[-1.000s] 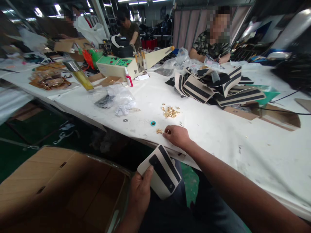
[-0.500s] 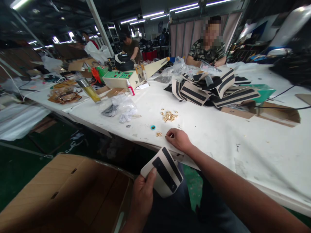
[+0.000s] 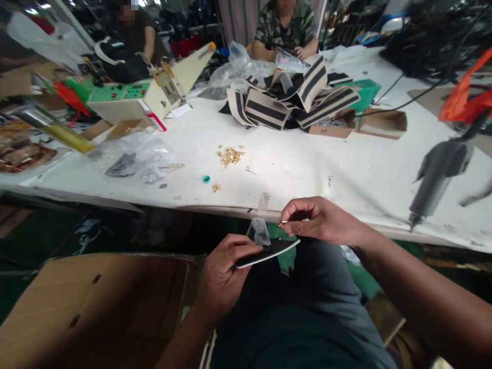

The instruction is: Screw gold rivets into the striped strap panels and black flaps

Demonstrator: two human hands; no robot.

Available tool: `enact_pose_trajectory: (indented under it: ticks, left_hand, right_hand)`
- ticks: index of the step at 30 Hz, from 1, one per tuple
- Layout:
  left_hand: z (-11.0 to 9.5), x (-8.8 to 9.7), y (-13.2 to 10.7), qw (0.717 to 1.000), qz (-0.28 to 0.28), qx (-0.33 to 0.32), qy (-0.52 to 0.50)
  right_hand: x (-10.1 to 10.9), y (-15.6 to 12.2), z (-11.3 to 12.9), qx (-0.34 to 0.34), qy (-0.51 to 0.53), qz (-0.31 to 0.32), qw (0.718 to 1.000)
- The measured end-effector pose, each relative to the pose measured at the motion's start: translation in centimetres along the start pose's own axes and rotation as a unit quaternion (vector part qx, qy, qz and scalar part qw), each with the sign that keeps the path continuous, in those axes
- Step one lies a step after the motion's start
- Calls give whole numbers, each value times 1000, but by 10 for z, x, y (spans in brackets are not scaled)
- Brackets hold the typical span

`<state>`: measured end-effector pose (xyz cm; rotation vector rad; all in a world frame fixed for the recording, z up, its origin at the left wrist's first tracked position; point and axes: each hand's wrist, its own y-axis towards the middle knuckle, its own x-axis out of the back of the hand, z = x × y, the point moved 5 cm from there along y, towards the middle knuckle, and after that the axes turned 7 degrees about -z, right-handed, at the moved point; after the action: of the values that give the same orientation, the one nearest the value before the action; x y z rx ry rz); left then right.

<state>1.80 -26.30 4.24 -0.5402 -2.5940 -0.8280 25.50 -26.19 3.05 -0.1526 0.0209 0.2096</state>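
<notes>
My left hand (image 3: 228, 266) is closed on a panel (image 3: 274, 249), turned nearly edge-on with its black side up and a pale edge towards me. Just above the panel's right end, my right hand (image 3: 313, 220) pinches a small gold metal fitting (image 3: 281, 225) between thumb and fingertips. On the white table, a heap of similar gold fittings (image 3: 231, 156) lies beyond my hands. A smaller cluster of gold pieces (image 3: 217, 188) lies closer, beside a small turquoise ring (image 3: 206, 179).
A grey power screwdriver (image 3: 432, 174) hangs at the right. Striped panels (image 3: 269, 108) are piled at the back near small cardboard boxes (image 3: 382, 123). A large open carton (image 3: 115, 261) stands at lower left. Two people sit across the table (image 3: 292, 169).
My right hand has come back from the table's gold pieces to the panel, holding one. The panel has tilted from face-on to nearly edge-on. The view has shifted down and right.
</notes>
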Motion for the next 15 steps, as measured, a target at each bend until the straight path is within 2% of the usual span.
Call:
enact_pose_trajectory:
  ticks: [3, 5, 8, 11, 15]
  left_hand:
    - [-9, -14, -6, 996, 73, -53, -1]
    - [-14, -19, -11, 993, 97, -73, -1]
    - [-22, -23, -14, 991, 103, -89, 15]
    - [-27, -24, -16, 990, 95, -101, 37]
    - [-29, -22, -18, 989, 78, -106, 61]
  right_hand:
    - [1, -23, -6, -26, -35, 48, 998]
    - [-3, -32, -7, -16, -82, 70, 994]
    - [-12, -40, -4, 37, -147, 96, 984]
    - [-17, -42, 0, 88, -167, 102, 977]
    - [-19, -41, 5, 114, -178, 103, 972]
